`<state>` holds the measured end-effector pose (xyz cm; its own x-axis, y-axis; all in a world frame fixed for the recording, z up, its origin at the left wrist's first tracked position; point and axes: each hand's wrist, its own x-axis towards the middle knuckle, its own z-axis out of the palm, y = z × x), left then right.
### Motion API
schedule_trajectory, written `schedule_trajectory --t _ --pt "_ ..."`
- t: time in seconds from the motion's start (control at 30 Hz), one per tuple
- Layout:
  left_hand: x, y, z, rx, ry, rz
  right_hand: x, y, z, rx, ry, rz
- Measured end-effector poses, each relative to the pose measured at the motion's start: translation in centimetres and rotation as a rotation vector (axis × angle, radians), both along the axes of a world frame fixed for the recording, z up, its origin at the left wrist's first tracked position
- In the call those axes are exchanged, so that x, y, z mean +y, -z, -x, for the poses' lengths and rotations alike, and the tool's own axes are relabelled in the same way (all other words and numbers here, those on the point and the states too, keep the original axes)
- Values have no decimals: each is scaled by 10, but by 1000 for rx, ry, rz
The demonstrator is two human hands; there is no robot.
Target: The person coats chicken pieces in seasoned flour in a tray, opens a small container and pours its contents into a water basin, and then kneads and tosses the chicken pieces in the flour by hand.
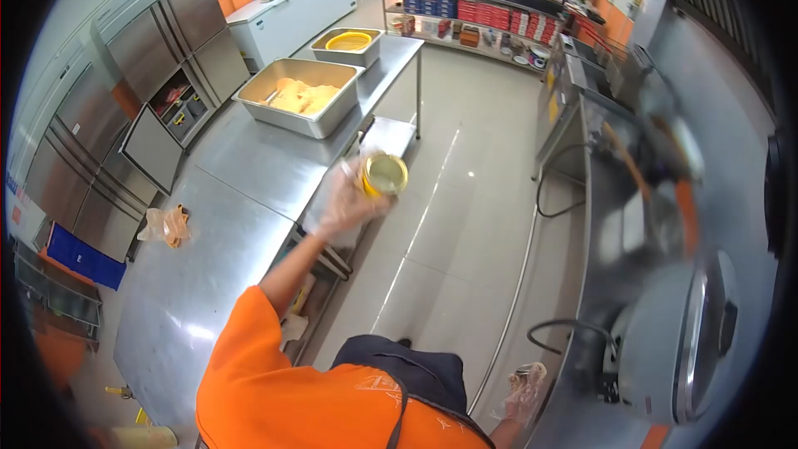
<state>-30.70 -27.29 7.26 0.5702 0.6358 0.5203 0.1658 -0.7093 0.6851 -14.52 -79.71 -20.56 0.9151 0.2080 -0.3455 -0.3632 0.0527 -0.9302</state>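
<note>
Yellow-rimmed open tin can [385, 175] up over the floor aisle, just off the edge of the steel worktable [224, 266]. Left hand [342, 199], in clear plastic glove, has it; fingers wrapped round its side, open top facing the camera. Right hand [522, 395], also plastic-gloved, low beside the right-hand steel counter [564, 403]; fingers look curled, can't tell if they hold anything.

On worktable: deep steel pan [319, 127] with pale orange contents [304, 96]; smaller steel pan [371, 55] just behind it, round yellow item [348, 41] inside. Crumpled plastic bag [165, 225] near table's left edge.

Right counter: big rounded grey cooker [652, 349], black cable [559, 323] beside it. Left: steel upright fridge [133, 46], one lower door [154, 152] open. Back: white chest freezer [295, 10], shelf rack [461, 37] with red and blue boxes.
</note>
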Motion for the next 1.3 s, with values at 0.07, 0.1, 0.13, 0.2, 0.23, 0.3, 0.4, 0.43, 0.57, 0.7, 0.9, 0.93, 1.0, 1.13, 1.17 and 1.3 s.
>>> schedule_trajectory --t 0.07,0.1,0.13,0.2,0.23,0.3,0.4,0.43,0.57,0.7,0.9,0.93,1.0,1.13,1.17,1.3 --pt "68 -39 -11 110 -82 -54 29 14 -14 84 71 -148" --pt "104 -48 -18 135 -132 -80 40 20 -21 94 59 -149" --pt "140 -58 -29 166 -177 -164 47 28 -28 -381 -143 456" --pt "215 -75 -52 210 -224 -261 69 49 -39 -855 -354 1037" --pt "251 -83 -63 292 -246 -227 81 59 -44 -651 -237 771" --pt "323 -89 -90 362 -328 -215 128 42 -55 -426 -123 500" --pt "429 -89 -121 471 -388 -356 221 1 -83 389 260 -8" --pt "460 -91 -131 541 -424 -388 233 26 -81 405 261 -16" --pt "601 -80 -164 699 -496 -483 304 57 -137 358 115 -10" --pt "710 -52 -180 831 -489 -507 359 65 -191 448 156 -94" --pt "836 -3 -202 1169 -225 -795 455 19 -166 429 443 108" --pt "846 -2 -199 1072 -161 -805 469 16 -156 427 442 61" --pt "869 9 -199 1111 -140 -796 485 20 -140 436 439 18" --pt "891 21 -207 1088 -104 -783 500 35 -123 594 528 116" --pt "895 23 -207 1082 -56 -783 502 39 -121 628 591 147" --pt "904 32 -204 1022 19 -733 505 41 -120 572 643 253"
